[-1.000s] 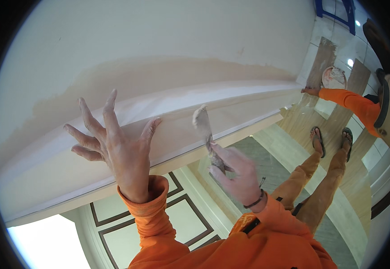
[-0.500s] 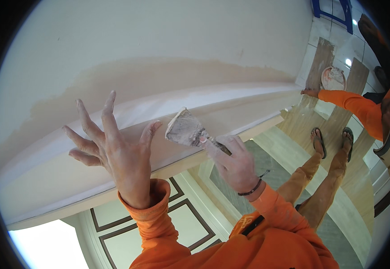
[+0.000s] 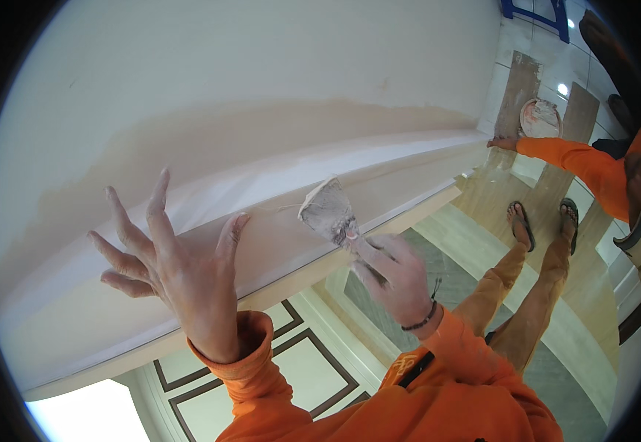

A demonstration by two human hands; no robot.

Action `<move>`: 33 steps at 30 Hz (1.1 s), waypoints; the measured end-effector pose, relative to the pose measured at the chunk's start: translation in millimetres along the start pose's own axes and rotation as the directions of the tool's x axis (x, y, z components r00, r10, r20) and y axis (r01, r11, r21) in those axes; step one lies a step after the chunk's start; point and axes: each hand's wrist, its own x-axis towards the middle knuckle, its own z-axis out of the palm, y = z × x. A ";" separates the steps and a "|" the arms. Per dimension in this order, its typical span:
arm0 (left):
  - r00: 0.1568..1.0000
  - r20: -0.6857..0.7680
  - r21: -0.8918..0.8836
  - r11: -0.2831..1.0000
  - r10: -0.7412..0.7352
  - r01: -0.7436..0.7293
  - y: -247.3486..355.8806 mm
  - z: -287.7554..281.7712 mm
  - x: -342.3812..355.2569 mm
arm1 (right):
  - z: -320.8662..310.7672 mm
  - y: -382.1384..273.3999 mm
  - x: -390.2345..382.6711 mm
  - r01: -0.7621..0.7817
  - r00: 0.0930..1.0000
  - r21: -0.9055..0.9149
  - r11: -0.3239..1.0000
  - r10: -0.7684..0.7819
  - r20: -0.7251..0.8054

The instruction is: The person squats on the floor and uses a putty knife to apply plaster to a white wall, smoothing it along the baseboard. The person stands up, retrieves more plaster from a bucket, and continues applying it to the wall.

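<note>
My left hand (image 3: 188, 265) has its fingers spread in front of the wall and holds nothing. To its right, my right hand (image 3: 398, 276) grips a putty knife (image 3: 328, 210) by the handle, with the index finger stretched along it. White filler coats the blade, which is tilted up toward the beige band below the white strip. A thin pale line (image 3: 280, 208) runs between my left thumb and the blade's edge. The smooth white strip (image 3: 261, 173) curves along the wall under a tan, damp-looking patch (image 3: 283, 118).
A co-worker's orange sleeve (image 3: 582, 166) reaches in from the right, hand at the strip's far end. Nearby are a round tub (image 3: 540, 118) of filler, floor planks (image 3: 519, 85) and a blue stool (image 3: 548, 18). A paneled surface (image 3: 309, 368) lies below the beige edge.
The putty knife and my right hand have moved right, and the blade has turned more upright. My left hand has drifted left and slightly down, still spread.
</note>
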 end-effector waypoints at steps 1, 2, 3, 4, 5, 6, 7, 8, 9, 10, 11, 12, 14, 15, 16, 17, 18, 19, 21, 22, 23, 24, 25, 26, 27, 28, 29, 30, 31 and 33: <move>1.000 0.000 0.004 1.000 -0.001 0.001 -0.7 0.0 0.3 | -2.3 -6.9 -2.0 -0.052 0.999 0.032 0.998 0.051 0.015; 1.000 -0.001 -0.011 1.000 -0.001 0.001 -1.4 0.8 0.5 | -3.3 -15.2 -3.1 -0.105 0.994 0.063 0.993 0.103 0.032; 1.000 -0.001 -0.026 1.000 -0.002 0.002 -2.1 2.0 0.8 | -2.9 -21.8 -3.7 -0.158 0.987 0.093 0.983 0.153 0.051; 1.000 -0.003 -0.035 0.999 -0.004 0.003 -2.5 1.0 0.7 | -1.6 -27.7 -3.6 -0.161 0.987 0.103 0.982 0.156 0.048; 1.000 -0.002 -0.035 0.999 -0.004 0.004 -2.5 0.2 0.5 | 0.7 -33.3 -3.1 -0.163 0.986 0.112 0.980 0.159 0.045; 1.000 -0.002 -0.036 0.999 -0.004 0.004 -2.2 -0.6 0.1 | 3.3 -37.7 -3.2 -0.166 0.986 0.122 0.978 0.162 0.042; 1.000 -0.003 -0.035 0.999 -0.002 0.002 -1.9 -0.7 1.1 | 7.2 -40.2 -3.2 -0.167 0.986 0.147 0.975 0.164 0.030; 1.000 -0.009 -0.033 0.999 0.003 -0.003 -1.9 -0.8 1.9 | 11.3 -41.8 -3.7 -0.167 0.986 0.172 0.971 0.167 0.019; 1.000 -0.015 -0.032 0.999 0.008 -0.009 -1.9 -1.1 2.5 | 14.4 -43.2 -3.0 -0.167 0.986 0.197 0.966 0.169 0.007; 1.000 -0.018 -0.033 0.999 0.013 -0.013 -0.8 0.6 1.8 | 16.2 -42.0 -1.4 -0.174 0.984 0.191 0.966 0.177 0.003; 1.000 -0.020 -0.027 0.999 0.016 -0.017 -0.3 2.4 1.6 | 17.5 -40.2 1.0 -0.181 0.983 0.185 0.966 0.184 -0.001; 1.000 -0.021 -0.022 1.000 0.021 -0.021 -0.3 4.4 1.9 | 18.7 -38.8 2.5 -0.188 0.981 0.178 0.966 0.192 -0.005; 1.000 -0.016 -0.002 1.000 0.021 -0.021 0.3 3.2 0.5 | 19.4 -39.9 2.1 -0.196 0.981 0.151 0.969 0.194 0.027; 1.000 -0.012 0.007 1.000 0.019 -0.019 1.2 1.9 -0.1 | 18.9 -40.0 1.6 -0.199 0.980 0.137 0.970 0.195 0.043; 1.000 -0.010 0.010 1.000 0.021 -0.021 1.9 2.8 1.4 | 17.7 -40.7 1.2 -0.222 0.974 0.119 0.968 0.214 0.077; 1.000 -0.015 0.005 1.000 0.025 -0.025 1.7 4.5 2.7 | 15.7 -42.5 -0.6 -0.244 0.966 0.100 0.965 0.233 0.111; 0.999 -0.020 0.000 1.000 0.029 -0.029 0.7 6.8 4.1 | 13.5 -43.9 -1.9 -0.266 0.957 0.080 0.961 0.253 0.144; 0.999 -0.023 -0.002 1.000 0.029 -0.029 -1.6 7.5 4.1 | 10.0 -45.9 -3.3 -0.263 0.958 0.086 0.961 0.250 0.142; 0.999 -0.018 0.013 0.999 0.042 -0.042 -6.3 8.1 4.3 | 2.8 -48.5 -6.0 -0.258 0.960 0.099 0.961 0.243 0.138; 0.999 -0.022 0.020 0.999 0.049 -0.048 -7.0 8.1 4.5 | 1.5 -47.5 -8.1 -0.259 0.961 0.107 0.960 0.245 0.126; 0.999 -0.024 0.020 0.999 0.044 -0.044 -7.0 8.3 4.7 | 1.0 -46.1 -10.5 -0.260 0.962 0.116 0.959 0.247 0.115; 0.999 -0.027 0.022 0.999 0.039 -0.039 -7.0 8.4 4.8 | 0.6 -44.8 -12.0 -0.261 0.963 0.125 0.957 0.249 0.105; 0.999 -0.028 0.024 0.999 0.036 -0.035 -7.0 8.6 4.6 | 0.6 -42.5 -10.8 -0.256 0.965 0.116 0.960 0.246 0.094; 0.999 -0.024 0.025 0.999 0.034 -0.034 -6.9 8.0 4.4 | 0.2 -39.0 -7.2 -0.252 0.966 0.107 0.962 0.244 0.083; 0.999 -0.020 0.027 0.999 0.033 -0.032 -6.7 7.0 4.3 | -0.1 -36.1 -3.9 -0.248 0.968 0.098 0.964 0.241 0.074; 0.999 -0.018 0.028 0.999 0.031 -0.031 -6.2 7.5 5.1 | 0.3 -33.8 -0.1 -0.244 0.969 0.104 0.964 0.239 0.057; 0.999 -0.026 0.025 0.999 0.038 -0.038 -6.1 8.9 5.7 | 0.9 -32.1 3.7 -0.241 0.970 0.111 0.964 0.238 0.041; 0.998 -0.034 0.022 0.999 0.045 -0.045 -6.2 10.5 6.4 | 1.7 -31.3 6.7 -0.238 0.971 0.117 0.964 0.236 0.025; 0.998 -0.037 0.022 0.999 0.049 -0.048 -7.0 11.3 5.9 | 2.5 -33.0 9.1 -0.246 0.969 0.117 0.962 0.244 0.036; 0.999 -0.028 0.027 0.999 0.042 -0.042 -8.5 11.5 5.6 | 3.9 -37.0 13.0 -0.263 0.964 0.117 0.958 0.258 0.057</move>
